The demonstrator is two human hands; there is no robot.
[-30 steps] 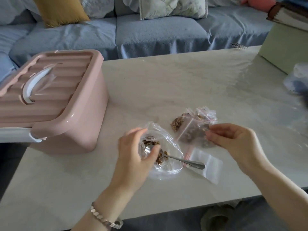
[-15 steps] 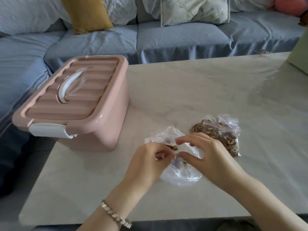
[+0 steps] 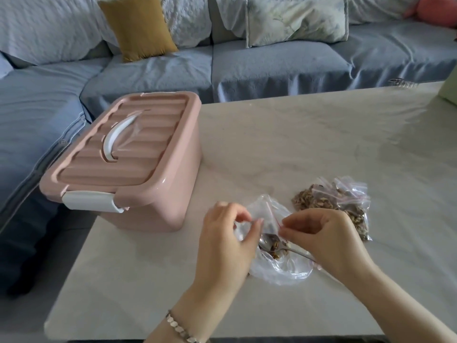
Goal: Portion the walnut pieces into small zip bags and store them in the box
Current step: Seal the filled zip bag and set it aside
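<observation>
A small clear zip bag (image 3: 265,214) with a red seal line is held up between my hands above the table. My left hand (image 3: 227,241) pinches its left edge and my right hand (image 3: 329,241) pinches its right edge at the seal. Below them lies a larger clear plastic bag (image 3: 282,268) with a few walnut pieces and a metal spoon (image 3: 274,243) resting in it. Filled small zip bags of walnut pieces (image 3: 333,204) lie in a pile just right of my hands. The pink storage box (image 3: 153,194) stands at the left with its lid closed.
The pale marble-look table (image 3: 309,134) stretches back and right. A blue sofa (image 3: 247,68) with a mustard cushion (image 3: 138,26) runs behind it. A pale green box corner (image 3: 448,90) shows at the right edge. The table's near edge lies under my forearms.
My right hand left the pile of filled bags and came to the left. Both hands now pinch a small zip bag over the big bag. The view has shifted left.
</observation>
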